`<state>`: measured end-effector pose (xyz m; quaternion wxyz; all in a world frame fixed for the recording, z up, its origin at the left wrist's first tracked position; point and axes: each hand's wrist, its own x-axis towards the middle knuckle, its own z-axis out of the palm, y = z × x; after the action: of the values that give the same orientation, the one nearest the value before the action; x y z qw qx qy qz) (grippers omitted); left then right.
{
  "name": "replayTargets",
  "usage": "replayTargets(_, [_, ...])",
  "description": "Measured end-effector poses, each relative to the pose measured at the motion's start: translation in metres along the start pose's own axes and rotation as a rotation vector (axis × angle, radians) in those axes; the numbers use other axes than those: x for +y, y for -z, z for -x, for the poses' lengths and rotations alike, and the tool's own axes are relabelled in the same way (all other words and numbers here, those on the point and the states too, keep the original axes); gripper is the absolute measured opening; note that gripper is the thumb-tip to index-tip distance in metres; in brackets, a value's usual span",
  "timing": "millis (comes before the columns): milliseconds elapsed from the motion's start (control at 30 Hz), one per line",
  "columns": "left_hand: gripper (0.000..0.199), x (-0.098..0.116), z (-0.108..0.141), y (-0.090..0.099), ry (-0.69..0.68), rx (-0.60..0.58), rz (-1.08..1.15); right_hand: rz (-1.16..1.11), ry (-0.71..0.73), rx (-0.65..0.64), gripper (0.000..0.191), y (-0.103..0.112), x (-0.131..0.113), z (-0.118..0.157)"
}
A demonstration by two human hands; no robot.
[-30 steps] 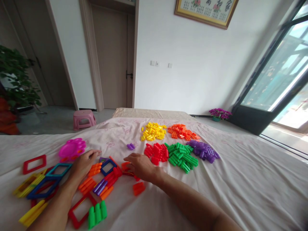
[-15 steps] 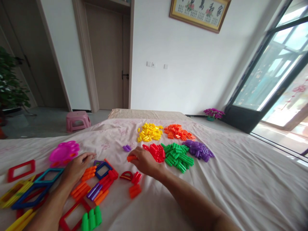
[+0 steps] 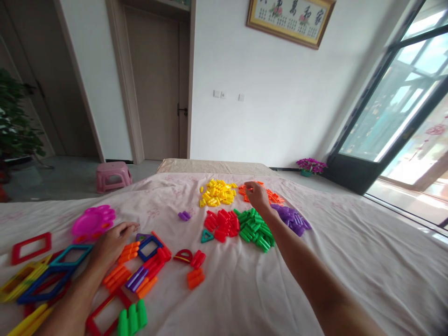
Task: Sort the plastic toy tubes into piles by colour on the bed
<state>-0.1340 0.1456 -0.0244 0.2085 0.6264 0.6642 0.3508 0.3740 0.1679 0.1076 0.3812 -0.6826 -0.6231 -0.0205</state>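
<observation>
My right hand [image 3: 258, 195] is over the pile of orange plastic building pieces [image 3: 274, 196], its fingers curled closed around an orange piece that is mostly hidden. Loosely bent, my left hand [image 3: 114, 240] holds nothing visible and hovers beside some joined orange pieces [image 3: 129, 252]. Near it lie a blue square frame [image 3: 150, 248], joined purple pieces [image 3: 137, 279] and joined green pieces [image 3: 133, 318]. Piles of yellow pieces [image 3: 217, 193], red pieces [image 3: 222, 224], green pieces [image 3: 257, 231] and purple pieces [image 3: 292, 219] surround my right forearm.
A pink paw-shaped tray [image 3: 93, 223] lies at the left behind several colored frames. Two purple pieces [image 3: 184, 216], a teal triangle [image 3: 206, 235], a red half-round piece [image 3: 183, 255] and an orange block [image 3: 195, 278] lie mid-cloth. A pink stool [image 3: 114, 176] stands beyond.
My right hand has moved away and to the right with the orange piece, from beside the red pile to the orange pile. The teal triangle has come into view. My left hand stays put.
</observation>
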Motion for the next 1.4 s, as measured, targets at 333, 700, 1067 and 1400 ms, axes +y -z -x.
replayTargets(333, [0.038,-0.003,-0.001,0.0,-0.007,0.013,0.005,-0.378,0.558,-0.696,0.019,-0.027,-0.089,0.115])
replayTargets(700, [0.038,0.001,0.002,0.001,-0.032,0.034,-0.022,-0.283,0.646,-0.875,0.022,-0.032,-0.095,0.14])
replayTargets(1067, [0.038,-0.001,0.0,0.001,-0.015,0.005,0.009,-0.156,0.248,-0.293,0.018,-0.028,-0.077,0.118])
replayTargets(1400, [0.033,0.024,0.012,0.006,0.0,0.086,-0.002,-0.111,0.521,-0.514,0.012,-0.023,-0.094,0.142])
